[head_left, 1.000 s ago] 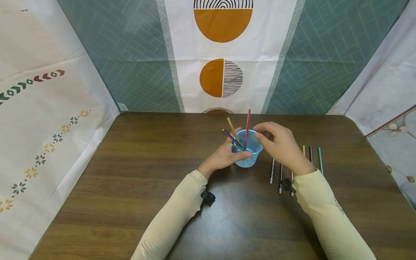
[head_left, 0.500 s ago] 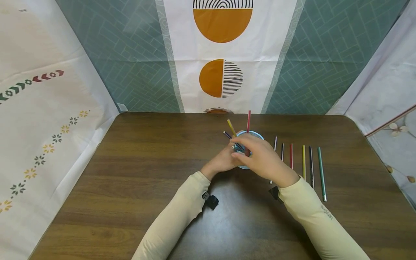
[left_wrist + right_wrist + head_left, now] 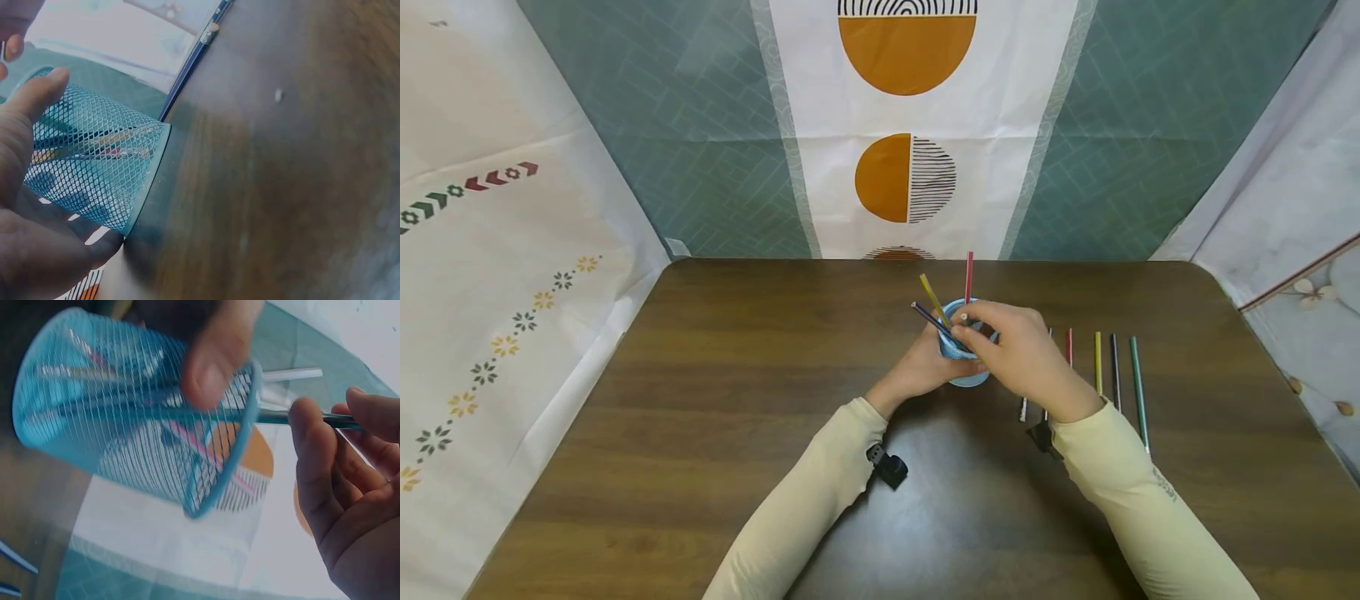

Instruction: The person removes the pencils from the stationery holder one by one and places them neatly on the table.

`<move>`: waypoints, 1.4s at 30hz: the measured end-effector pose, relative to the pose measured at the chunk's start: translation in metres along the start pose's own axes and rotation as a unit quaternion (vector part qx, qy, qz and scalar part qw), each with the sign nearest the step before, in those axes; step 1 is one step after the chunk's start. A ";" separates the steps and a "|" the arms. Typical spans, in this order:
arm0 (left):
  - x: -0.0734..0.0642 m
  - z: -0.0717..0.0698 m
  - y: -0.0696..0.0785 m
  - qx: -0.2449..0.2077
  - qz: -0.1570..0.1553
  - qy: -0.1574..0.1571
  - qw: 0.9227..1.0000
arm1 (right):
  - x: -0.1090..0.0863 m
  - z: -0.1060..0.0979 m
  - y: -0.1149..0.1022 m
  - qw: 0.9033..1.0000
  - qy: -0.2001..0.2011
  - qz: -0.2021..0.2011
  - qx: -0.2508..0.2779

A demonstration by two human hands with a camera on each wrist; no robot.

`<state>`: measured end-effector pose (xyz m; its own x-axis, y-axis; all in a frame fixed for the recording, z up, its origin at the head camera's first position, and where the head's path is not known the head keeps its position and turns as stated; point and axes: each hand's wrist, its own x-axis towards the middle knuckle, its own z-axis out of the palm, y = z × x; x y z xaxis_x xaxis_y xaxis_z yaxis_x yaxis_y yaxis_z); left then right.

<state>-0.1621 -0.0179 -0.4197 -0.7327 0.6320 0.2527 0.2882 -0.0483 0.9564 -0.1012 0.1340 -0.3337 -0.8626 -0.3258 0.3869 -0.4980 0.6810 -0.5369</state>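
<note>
A light blue mesh pencil cup [image 3: 125,400] stands on the table, with my left hand [image 3: 919,365] wrapped round its side. In the left wrist view the left thumb lies near the rim and the fingers curve beneath the mesh. My right hand [image 3: 1015,350] is over the cup's opening, pinching a teal pencil [image 3: 278,417] near its upper end. The rest of that pencil runs down inside the mesh. A yellow pencil [image 3: 930,292] and a dark blue pencil [image 3: 928,317] lean to the left in the cup; a red pencil [image 3: 968,277] rises at the back.
Right of the cup several pencils lie in a row on the brown table [image 3: 760,333], among them a yellow one [image 3: 1098,362], a dark one [image 3: 1116,371] and a green one [image 3: 1140,392]. My right forearm hides part of the row. A patterned cloth [image 3: 715,167] hangs behind.
My right hand has moved left from beside the rim to over the cup and taken hold of the teal pencil. That pencil has shifted from the left rim toward the middle.
</note>
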 end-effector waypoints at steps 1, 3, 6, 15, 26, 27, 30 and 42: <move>0.001 0.000 -0.005 -0.003 -0.009 0.006 1.000 | 0.001 -0.004 0.001 1.000 0.007 0.008 0.003; 0.004 0.000 -0.012 0.008 -0.029 0.020 0.999 | 0.002 -0.012 0.004 0.999 0.023 0.022 0.009; 0.004 0.001 -0.015 0.036 -0.057 0.035 0.997 | 0.001 -0.024 0.008 0.997 0.051 0.046 0.026; -0.001 0.002 -0.015 0.044 -0.080 0.042 0.995 | -0.004 -0.060 0.030 0.971 0.157 0.092 0.157; 0.000 0.002 -0.016 0.033 -0.061 0.035 0.997 | -0.008 -0.082 0.050 0.934 0.200 0.068 0.289; 0.000 0.003 -0.016 0.035 -0.065 0.038 0.997 | -0.008 -0.084 0.051 0.928 0.201 0.066 0.307; -0.001 0.001 -0.014 0.047 -0.080 0.046 0.995 | -0.008 -0.086 0.053 0.916 0.205 0.067 0.339; -0.001 0.001 -0.013 0.058 -0.074 0.035 0.995 | -0.010 -0.092 0.064 0.875 0.233 0.062 0.419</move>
<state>-0.1641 -0.0172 -0.4322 -0.8122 0.5701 0.1241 0.2403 0.1330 0.9615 -0.1157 0.2410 -0.3028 -0.8822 0.1533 0.4453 -0.4613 -0.0914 -0.8825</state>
